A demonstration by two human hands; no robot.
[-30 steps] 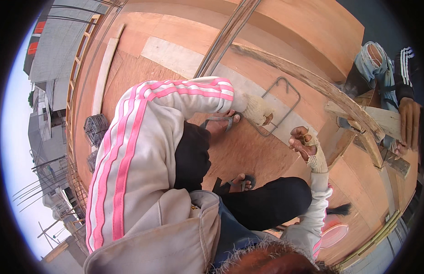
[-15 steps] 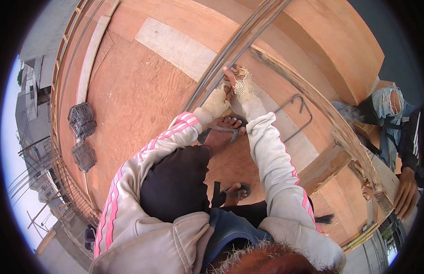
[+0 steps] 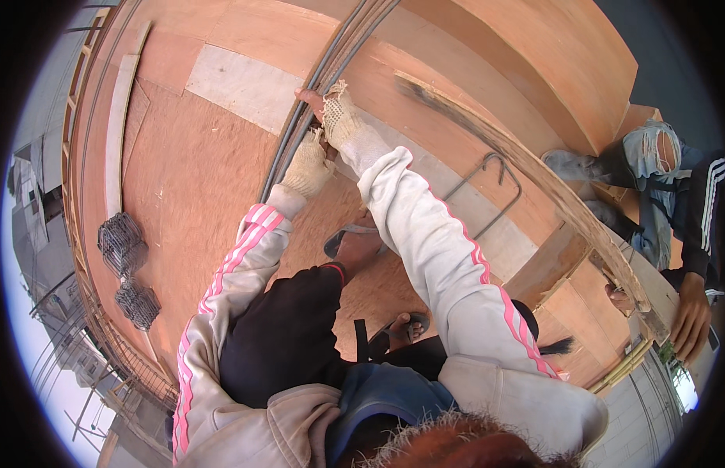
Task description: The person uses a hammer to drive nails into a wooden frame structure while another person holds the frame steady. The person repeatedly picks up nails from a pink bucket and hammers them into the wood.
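A bundle of long steel bars (image 3: 348, 48) slants from the top edge down to my hands. My right hand (image 3: 337, 115), in a worn cream knit glove with bare fingertips, is closed on the bars, its fingers reaching across them. Just below and nearer me, my left hand (image 3: 308, 165), gloved the same way, is closed on the bundle's near part. Its fingers are partly hidden behind the glove and the bars. Under my arms, my sandalled foot (image 3: 361, 243) rests on the plywood deck (image 3: 198, 195).
A bent steel stirrup (image 3: 499, 187) lies right of my hands. Beyond it runs a rough timber edge (image 3: 526, 168). Another person's hand (image 3: 691, 316) and ripped jeans (image 3: 651, 156) show at far right. Bundles of bent steel (image 3: 122, 246) lie at left, near a pale board (image 3: 124, 125).
Both hands and the steel bars now appear farther left, and the bars stand steeper. The whole view has also shifted. My arms reach out more, with the right hand still on the bars.
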